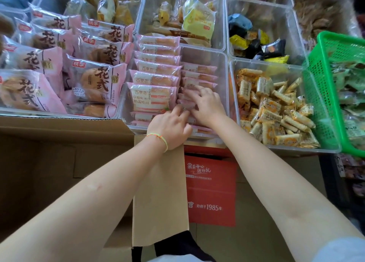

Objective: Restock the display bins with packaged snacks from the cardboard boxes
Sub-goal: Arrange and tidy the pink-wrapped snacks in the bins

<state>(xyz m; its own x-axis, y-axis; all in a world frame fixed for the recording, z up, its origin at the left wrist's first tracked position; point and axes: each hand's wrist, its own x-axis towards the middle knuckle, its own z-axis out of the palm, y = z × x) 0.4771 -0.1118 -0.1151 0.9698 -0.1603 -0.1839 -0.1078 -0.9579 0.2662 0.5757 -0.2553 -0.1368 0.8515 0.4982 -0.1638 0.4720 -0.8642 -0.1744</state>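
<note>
A clear plastic bin in the middle holds two rows of pink strawberry toast packs. Both my hands reach into its right-hand row. My left hand, with a thin bracelet at the wrist, has its fingers curled onto the near packs of that row. My right hand lies over pink packs a little farther back, fingers bent down onto them. An open cardboard box stands below the bins at the left, its flap hanging under my left wrist.
Large pink bread bags fill the left bin. A bin of orange-and-white wrapped rolls sits at the right, beside a green mesh basket. Farther bins hold yellow packs and dark mixed snacks. A red carton stands below.
</note>
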